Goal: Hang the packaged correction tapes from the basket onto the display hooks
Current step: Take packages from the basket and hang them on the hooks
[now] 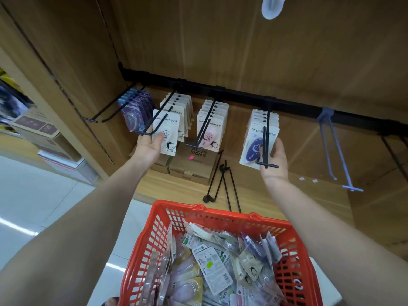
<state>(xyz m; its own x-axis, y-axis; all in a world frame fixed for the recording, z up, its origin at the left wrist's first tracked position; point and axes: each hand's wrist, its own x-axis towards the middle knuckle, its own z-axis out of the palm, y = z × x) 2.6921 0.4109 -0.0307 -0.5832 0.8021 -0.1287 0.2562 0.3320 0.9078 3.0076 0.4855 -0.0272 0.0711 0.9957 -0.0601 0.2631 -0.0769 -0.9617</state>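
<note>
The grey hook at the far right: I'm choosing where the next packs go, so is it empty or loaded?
Empty. The grey hook juts bare from the black rail, no packs on its prongs, unlike the black hooks to its left.

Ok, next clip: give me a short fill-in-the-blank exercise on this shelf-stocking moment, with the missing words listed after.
1. The basket holding loose packages is ____ in colour.
2. The right hand holds a package whose correction tape is dark ____.
3. The left hand holds a white-carded package at the tip of a ____ hook.
4. The empty hook on the far right of the rail is ____, not black.

Missing words: red; blue; black; grey
</note>
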